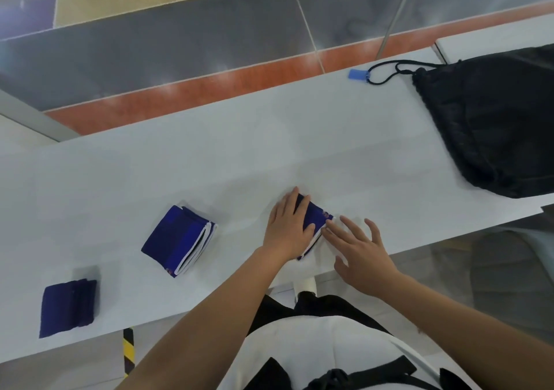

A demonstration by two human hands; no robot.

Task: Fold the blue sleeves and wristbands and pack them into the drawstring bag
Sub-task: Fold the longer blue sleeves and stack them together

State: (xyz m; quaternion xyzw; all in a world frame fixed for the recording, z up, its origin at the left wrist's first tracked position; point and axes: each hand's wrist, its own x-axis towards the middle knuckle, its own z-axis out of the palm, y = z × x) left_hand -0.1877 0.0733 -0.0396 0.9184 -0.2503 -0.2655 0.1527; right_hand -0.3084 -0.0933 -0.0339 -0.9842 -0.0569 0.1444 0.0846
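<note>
A folded blue sleeve (315, 216) with a white edge lies near the front of the white table (209, 161). My left hand (289, 224) presses flat on it with straight fingers and covers most of it. My right hand (358, 247) is spread beside it, fingertips touching its right edge. A second folded blue sleeve (180, 239) with white edges lies to the left. Dark blue folded wristbands (67, 307) sit at the far left. The black drawstring bag (497, 125) lies at the far right, its mouth towards the table's middle.
The bag's black cord (386, 73) loops to a small blue tag (358, 75) near the table's back edge. Beyond the table are an orange floor strip and grey floor. The table's front edge runs just below my hands.
</note>
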